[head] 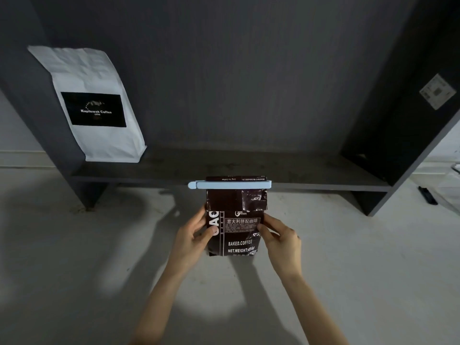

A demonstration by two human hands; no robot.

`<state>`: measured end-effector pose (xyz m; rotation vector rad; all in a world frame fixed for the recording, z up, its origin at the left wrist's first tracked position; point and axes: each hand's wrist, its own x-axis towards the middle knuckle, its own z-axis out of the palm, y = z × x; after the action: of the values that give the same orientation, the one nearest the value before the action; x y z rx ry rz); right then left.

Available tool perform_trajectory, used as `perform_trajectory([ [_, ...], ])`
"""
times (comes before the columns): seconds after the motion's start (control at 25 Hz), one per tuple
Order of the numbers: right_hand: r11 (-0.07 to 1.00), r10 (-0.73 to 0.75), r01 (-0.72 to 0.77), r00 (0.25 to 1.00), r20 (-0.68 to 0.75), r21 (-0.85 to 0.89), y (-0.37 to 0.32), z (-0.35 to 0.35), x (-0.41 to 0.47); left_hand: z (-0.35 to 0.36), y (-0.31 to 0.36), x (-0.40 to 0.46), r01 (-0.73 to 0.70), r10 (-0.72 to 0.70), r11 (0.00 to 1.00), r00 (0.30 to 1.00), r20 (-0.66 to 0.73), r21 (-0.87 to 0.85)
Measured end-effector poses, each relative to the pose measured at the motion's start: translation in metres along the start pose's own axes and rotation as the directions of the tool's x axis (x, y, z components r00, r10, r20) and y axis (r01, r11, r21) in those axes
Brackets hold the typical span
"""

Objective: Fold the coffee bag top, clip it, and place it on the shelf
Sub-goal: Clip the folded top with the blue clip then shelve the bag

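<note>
A dark brown coffee bag (239,242) with white lettering is held upright in the air, just in front of the dark shelf board (311,181). Its top is folded over, and a long pale blue clip (230,185) sits clamped across the fold. My left hand (193,235) grips the bag's left edge, thumb on the front. My right hand (281,236) grips the right edge the same way. The bag's bottom hangs free above the pale floor.
A white coffee bag with a black label (93,108) leans at the shelf's left end against the side panel. Dark upright panels (408,135) close the shelf on both sides. A small black object (427,195) lies on the floor at right.
</note>
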<state>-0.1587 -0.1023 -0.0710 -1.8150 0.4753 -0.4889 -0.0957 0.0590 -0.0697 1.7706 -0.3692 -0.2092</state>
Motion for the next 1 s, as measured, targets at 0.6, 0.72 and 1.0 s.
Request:
perform_trajectory([
  [0.6,0.944,-0.33,0.329,0.938,0.106,0.026,-0.117,0.065,0.095,-0.104,0.075,0.088,-0.215,0.262,0.954,0.938,-0.226,0.21],
  [0.72,0.94,-0.34,0.337,0.931,0.13,0.043,-0.127,0.087,0.115,-0.117,0.08,0.109,-0.212,0.276,0.947,0.921,-0.274,0.242],
  [1.0,0.955,-0.295,0.296,0.943,0.157,0.016,-0.116,0.132,0.151,-0.128,0.049,0.156,-0.13,0.239,0.945,0.901,-0.363,0.299],
])
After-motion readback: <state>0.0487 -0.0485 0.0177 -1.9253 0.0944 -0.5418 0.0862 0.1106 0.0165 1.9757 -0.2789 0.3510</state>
